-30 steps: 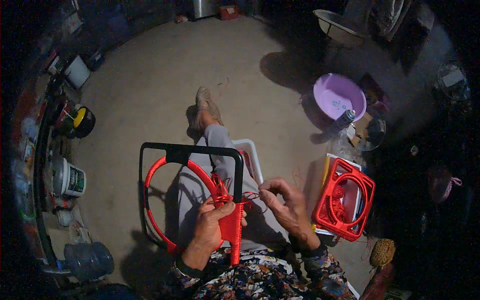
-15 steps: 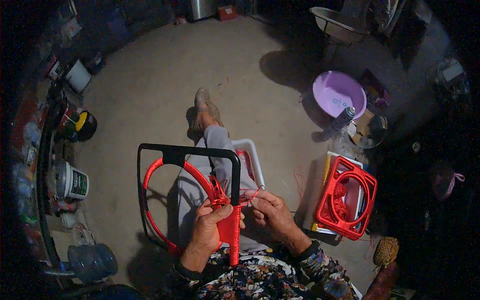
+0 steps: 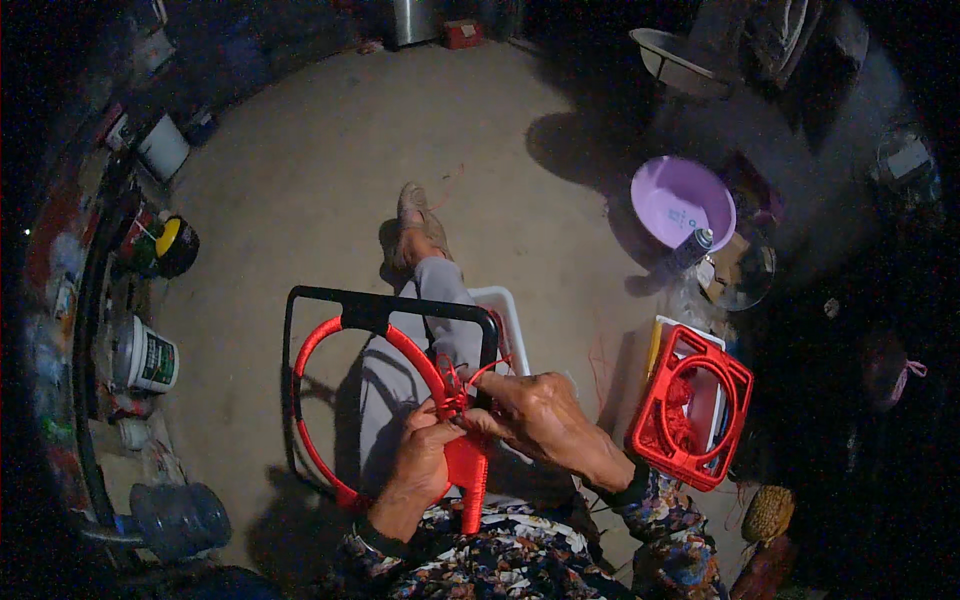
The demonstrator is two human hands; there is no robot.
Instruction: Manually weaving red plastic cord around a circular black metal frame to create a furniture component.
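Gripping one squarish black frame (image 3: 400, 299), wrapped in glossy red cord (image 3: 453, 402), over the lap (image 3: 385, 402) with the left hand (image 3: 418, 462); pinching thin cord loops with the right hand (image 3: 552, 420). Count also one rounded red frame (image 3: 680, 472) at right.

Frame (image 3: 411, 352) left of basin (image 3: 672, 192)

Left hand (image 3: 418, 468) gripping the red-wrapped section of a black frame (image 3: 365, 314) over the lap; right hand (image 3: 556, 422) has its fingers at the red cord (image 3: 453, 396) bunched there. Off to the right: all-red frame (image 3: 672, 462), purple basin (image 3: 672, 190) farther out, can (image 3: 690, 248) near it.
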